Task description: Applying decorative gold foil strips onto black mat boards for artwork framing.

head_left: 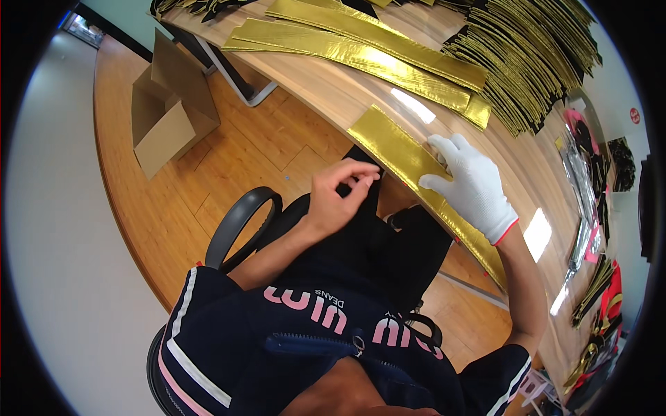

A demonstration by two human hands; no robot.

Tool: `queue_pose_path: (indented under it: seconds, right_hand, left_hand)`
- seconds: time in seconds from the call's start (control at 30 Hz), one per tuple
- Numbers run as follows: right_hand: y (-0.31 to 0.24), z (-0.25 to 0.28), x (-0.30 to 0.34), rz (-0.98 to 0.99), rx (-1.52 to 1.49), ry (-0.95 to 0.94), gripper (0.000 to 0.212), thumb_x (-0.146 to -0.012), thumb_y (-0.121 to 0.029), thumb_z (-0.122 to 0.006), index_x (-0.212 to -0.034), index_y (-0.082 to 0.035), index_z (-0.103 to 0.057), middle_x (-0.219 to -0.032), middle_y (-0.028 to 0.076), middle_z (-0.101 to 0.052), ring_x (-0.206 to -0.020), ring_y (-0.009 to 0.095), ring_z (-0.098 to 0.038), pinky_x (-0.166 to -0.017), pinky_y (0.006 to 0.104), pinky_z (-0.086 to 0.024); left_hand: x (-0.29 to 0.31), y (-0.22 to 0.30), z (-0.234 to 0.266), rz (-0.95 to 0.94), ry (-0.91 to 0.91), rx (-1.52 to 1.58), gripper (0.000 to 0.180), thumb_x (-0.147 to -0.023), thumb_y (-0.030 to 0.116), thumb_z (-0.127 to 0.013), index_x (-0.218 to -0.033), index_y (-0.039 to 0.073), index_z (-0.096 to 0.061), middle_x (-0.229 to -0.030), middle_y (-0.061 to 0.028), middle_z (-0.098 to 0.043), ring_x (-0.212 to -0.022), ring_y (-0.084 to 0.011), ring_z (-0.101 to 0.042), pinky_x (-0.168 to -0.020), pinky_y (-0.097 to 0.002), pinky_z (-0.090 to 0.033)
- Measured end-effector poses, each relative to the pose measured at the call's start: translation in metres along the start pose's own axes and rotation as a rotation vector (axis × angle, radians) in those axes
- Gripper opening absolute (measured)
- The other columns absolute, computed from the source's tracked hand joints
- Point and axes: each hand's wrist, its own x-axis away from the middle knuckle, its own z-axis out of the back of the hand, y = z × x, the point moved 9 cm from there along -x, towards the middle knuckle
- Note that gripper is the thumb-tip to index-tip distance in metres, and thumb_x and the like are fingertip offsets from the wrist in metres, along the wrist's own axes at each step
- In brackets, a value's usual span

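Observation:
A shiny gold strip with stitched edges lies along the near edge of the table. My right hand, in a white knit glove with a red cuff, rests on this strip with its fingers spread and the thumb apart. Just off the table edge, over my lap, is my bare left hand. Its fingers are curled, with thumb and fingertips drawn together beside the strip's near side. Whatever may be between those fingertips is too small or hidden to make out.
Several gold strips lie loosely stacked further back on the wooden table. A large fanned pile of black-and-gold pieces is at the far right. Clear plastic packages lie along the right side. An open cardboard box stands on the floor left.

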Motion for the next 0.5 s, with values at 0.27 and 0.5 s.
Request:
queue_pose_path:
  seconds: [0.27, 0.5]
  right_hand:
    - [0.002, -0.001, 0.001, 0.028, -0.005, -0.002, 0.052, -0.081, -0.022, -0.085, -0.127, -0.010, -0.063, -0.101, 0.014, -0.065, -0.089, 0.035, -0.069, -0.078, 0.0428, -0.055]
    - [0.003, 0.001, 0.009, 0.037, -0.033, -0.046, 0.051, -0.079, -0.017, -0.085, -0.125, -0.008, -0.066, -0.098, 0.012, -0.064, -0.087, 0.032, -0.067, -0.079, 0.0397, -0.055]
  left_hand:
    - [-0.014, -0.040, -0.019, 0.447, -0.058, 0.241, 0.019, -0.100, 0.019, -0.075, -0.098, 0.000, -0.076, -0.080, -0.0070, -0.077, -0.067, -0.0095, -0.071, -0.057, -0.0198, -0.049]
    - [-0.009, -0.038, -0.032, 0.411, -0.110, 0.280, 0.021, -0.099, 0.020, -0.077, -0.091, 0.001, -0.076, -0.075, -0.0062, -0.076, -0.064, -0.0083, -0.070, -0.054, -0.0191, -0.047]
